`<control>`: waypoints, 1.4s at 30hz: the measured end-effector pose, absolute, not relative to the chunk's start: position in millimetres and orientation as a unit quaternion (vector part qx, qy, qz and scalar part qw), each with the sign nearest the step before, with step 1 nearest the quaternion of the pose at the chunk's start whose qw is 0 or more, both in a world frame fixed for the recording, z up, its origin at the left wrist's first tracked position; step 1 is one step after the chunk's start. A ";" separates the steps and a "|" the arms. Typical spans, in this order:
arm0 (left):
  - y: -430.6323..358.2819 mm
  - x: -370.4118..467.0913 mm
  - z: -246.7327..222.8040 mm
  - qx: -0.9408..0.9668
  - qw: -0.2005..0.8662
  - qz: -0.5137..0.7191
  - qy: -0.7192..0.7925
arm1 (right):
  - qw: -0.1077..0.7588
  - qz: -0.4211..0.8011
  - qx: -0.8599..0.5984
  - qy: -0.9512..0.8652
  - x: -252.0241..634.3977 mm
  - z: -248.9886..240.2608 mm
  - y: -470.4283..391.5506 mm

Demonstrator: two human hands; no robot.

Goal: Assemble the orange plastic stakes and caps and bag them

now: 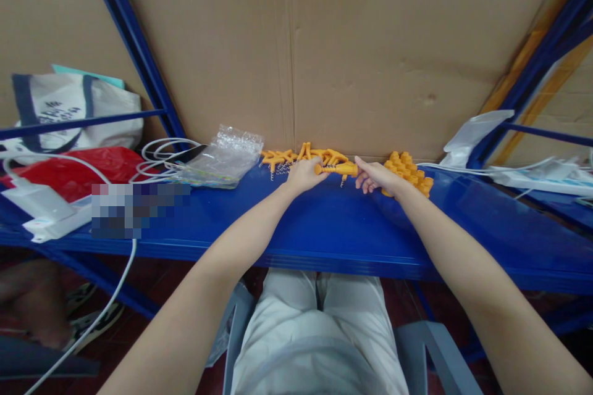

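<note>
A yellow corkscrew (340, 169) lies level between my hands, its spiral partly showing between the left-hand end and a yellow ribbed sleeve. My left hand (304, 176) is closed round the handle end. At the sleeve's far end, the thumb and a finger of my right hand (374, 175) pinch it, the other fingers loosely curled below. Behind my left hand lies a pile of yellow corkscrew handles (278, 157) with metal spirals. Several yellow ribbed sleeves (407, 173) are heaped beyond my right wrist.
All this is on a blue metal shelf (333, 228) with cardboard (296, 55) behind. Clear plastic bags (227, 157), a white cable, a red bag (92, 166) and a power strip (60, 222) stand left. Another power strip (546, 180) is right. A person's leg shows lower left.
</note>
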State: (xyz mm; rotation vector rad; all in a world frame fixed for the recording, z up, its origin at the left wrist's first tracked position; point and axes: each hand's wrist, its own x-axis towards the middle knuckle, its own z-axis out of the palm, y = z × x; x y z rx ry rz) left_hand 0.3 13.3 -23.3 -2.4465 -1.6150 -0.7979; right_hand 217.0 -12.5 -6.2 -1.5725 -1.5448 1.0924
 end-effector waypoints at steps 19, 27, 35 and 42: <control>14.6 1.1 -24.8 -0.804 0.048 -0.273 -0.526 | 0.342 0.385 -0.526 -0.676 229.9 -8.2 -10.1; 14.6 -0.7 -23.4 -0.807 0.064 -0.283 -0.514 | 0.337 0.349 -0.505 -0.714 229.4 -7.8 -11.0; 14.8 0.4 -24.6 -0.812 0.052 -0.292 -0.503 | 0.337 0.319 -0.524 -0.714 223.8 -2.3 -20.3; 16.0 1.5 -26.7 -0.809 0.050 -0.316 -0.494 | 0.339 0.318 -0.520 -0.717 223.3 1.5 -25.2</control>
